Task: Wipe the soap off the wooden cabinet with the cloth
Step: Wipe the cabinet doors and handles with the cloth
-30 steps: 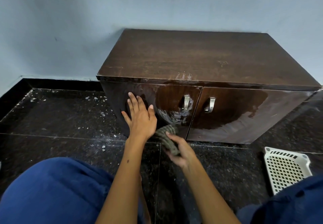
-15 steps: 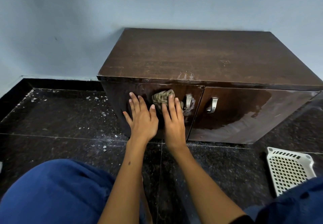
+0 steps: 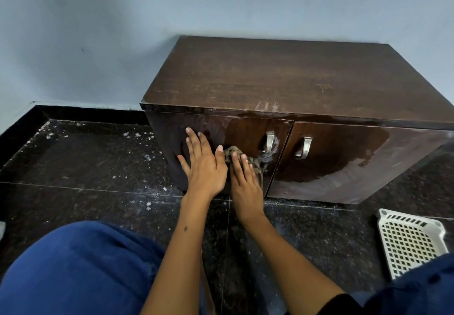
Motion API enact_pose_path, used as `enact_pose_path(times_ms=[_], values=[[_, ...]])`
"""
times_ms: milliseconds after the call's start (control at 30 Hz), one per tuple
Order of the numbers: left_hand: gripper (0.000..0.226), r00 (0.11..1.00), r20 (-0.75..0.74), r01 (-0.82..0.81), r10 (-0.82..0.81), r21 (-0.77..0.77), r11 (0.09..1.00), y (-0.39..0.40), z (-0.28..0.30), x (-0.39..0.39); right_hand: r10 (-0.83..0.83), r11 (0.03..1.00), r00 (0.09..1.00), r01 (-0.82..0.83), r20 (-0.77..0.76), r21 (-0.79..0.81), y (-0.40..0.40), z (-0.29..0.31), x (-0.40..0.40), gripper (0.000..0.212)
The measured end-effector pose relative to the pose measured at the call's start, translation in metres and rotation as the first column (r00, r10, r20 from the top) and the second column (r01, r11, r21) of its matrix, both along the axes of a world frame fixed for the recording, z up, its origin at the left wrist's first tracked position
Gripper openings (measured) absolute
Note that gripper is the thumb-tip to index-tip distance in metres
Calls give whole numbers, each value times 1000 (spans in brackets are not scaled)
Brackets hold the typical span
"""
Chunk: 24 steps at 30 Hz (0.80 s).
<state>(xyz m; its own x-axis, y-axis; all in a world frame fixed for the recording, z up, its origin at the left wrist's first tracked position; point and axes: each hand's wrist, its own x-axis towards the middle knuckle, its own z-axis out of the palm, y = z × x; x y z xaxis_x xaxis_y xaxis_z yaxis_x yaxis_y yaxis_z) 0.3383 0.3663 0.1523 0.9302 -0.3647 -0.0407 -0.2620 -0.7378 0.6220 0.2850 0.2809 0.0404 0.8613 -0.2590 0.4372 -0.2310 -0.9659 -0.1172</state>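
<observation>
A dark wooden cabinet [image 3: 282, 79] with two doors stands against the wall. Soap film streaks the left door, clings around its metal handle [image 3: 269, 141] and covers the right door's [image 3: 356, 157] lower part. My left hand [image 3: 205, 165] lies flat and open on the left door, fingers spread. My right hand [image 3: 245, 182] presses a crumpled brownish cloth [image 3: 253, 160] against the same door, just left of the handle. Most of the cloth is hidden under my fingers.
A white plastic basket [image 3: 412, 243] sits on the dark tiled floor [image 3: 86, 167] at the lower right. White debris flecks lie on the floor left of the cabinet. My blue-clad knees fill the bottom corners. A pale wall rises behind.
My right hand swept the cloth up from the door's bottom to near its top, then came partway down to mid-door. My left hand stayed flat on the door.
</observation>
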Motion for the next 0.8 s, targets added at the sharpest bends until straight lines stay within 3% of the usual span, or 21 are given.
enact_pose_path(times_ms=[233,433,600,800], values=[[63,1000,3,6,-6,14,1000,1,1,0,-149,982,987,140,63,123,14,10,6,73],[67,1000,10,-6,6,12,1000,-5,-1,-4,-79,997,997,79,-11,19,4,-16,2,72],[65,990,142,8,-23,100,995,-8,-7,-10,-234,969,972,231,23,83,2,-2,-2,71],[65,972,230,2,-48,200,980,-8,-15,-15,-135,991,989,134,-67,-11,1,-17,2,77]])
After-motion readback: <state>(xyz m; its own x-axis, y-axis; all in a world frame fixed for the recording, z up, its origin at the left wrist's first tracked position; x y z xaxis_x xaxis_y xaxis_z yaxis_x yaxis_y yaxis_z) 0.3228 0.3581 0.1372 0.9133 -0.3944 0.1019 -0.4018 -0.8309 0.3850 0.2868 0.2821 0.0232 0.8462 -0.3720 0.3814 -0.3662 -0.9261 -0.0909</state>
